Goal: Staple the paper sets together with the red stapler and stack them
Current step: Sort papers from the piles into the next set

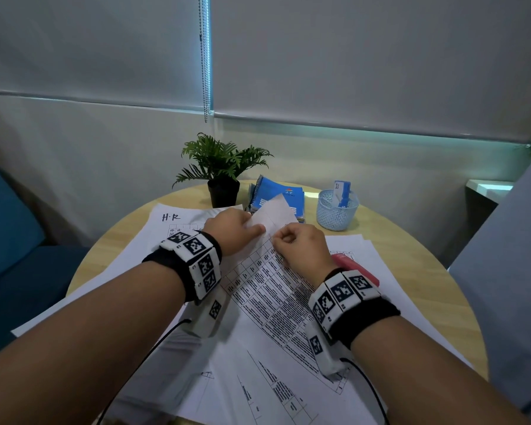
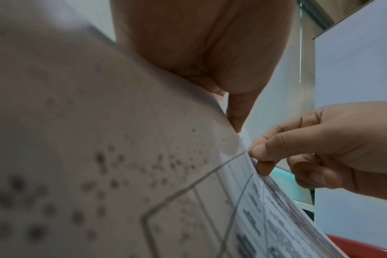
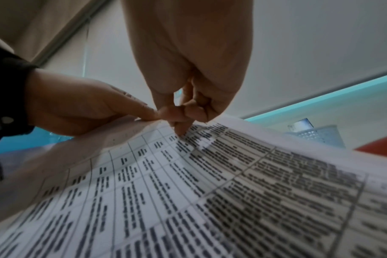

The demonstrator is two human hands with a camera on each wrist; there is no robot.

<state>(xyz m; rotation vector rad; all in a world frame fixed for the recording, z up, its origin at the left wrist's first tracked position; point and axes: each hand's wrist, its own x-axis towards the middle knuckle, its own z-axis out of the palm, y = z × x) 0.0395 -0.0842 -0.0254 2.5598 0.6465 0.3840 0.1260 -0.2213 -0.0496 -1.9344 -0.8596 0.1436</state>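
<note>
A paper set (image 1: 270, 289) printed with a dense table lies slanted across the middle of the round table, its far corner raised. My left hand (image 1: 253, 227) pinches the lifted top sheet (image 1: 273, 214) at that corner. My right hand (image 1: 278, 240) pinches the sheet edge just beside it, thumb against forefinger (image 2: 263, 150). In the right wrist view both hands meet at the paper's edge (image 3: 210, 192), fingertips almost touching. The red stapler (image 1: 354, 265) lies on the papers to the right, mostly hidden behind my right wrist.
Loose sheets cover the table; one marked "H.R" (image 1: 172, 222) lies at the left and others (image 1: 380, 262) at the right. At the back stand a potted plant (image 1: 221, 176), blue spiral notebooks (image 1: 278, 197) and a pale blue mesh basket (image 1: 337, 210). A blue seat (image 1: 10, 228) is at the left.
</note>
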